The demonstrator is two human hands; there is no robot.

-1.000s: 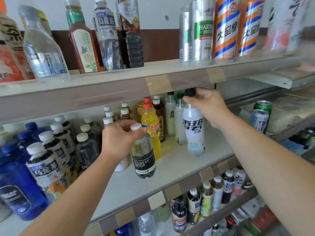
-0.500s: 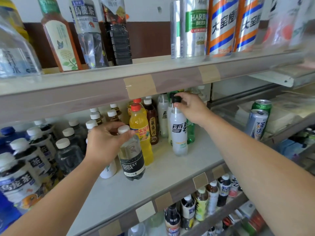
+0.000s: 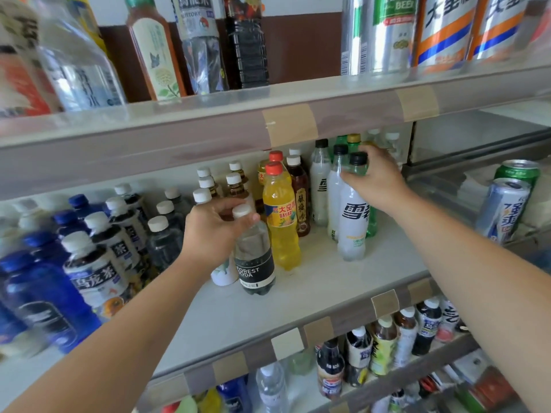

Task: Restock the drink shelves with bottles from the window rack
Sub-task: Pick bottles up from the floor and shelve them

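Left grip point(image 3: 213, 231) clamps the clear black-labelled soda bottle point(image 3: 256, 263); right grip point(image 3: 378, 180) clamps the white black-capped bottle point(image 3: 351, 228). Both stand on the pale shelf point(image 3: 298, 305), unreleased; front edge unfilled.

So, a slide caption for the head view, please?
Left hand grips the Forest Soda bottle, right hand the white bottle, both on the middle shelf.

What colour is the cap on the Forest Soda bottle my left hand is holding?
White; the cap shows clearly in the head view.
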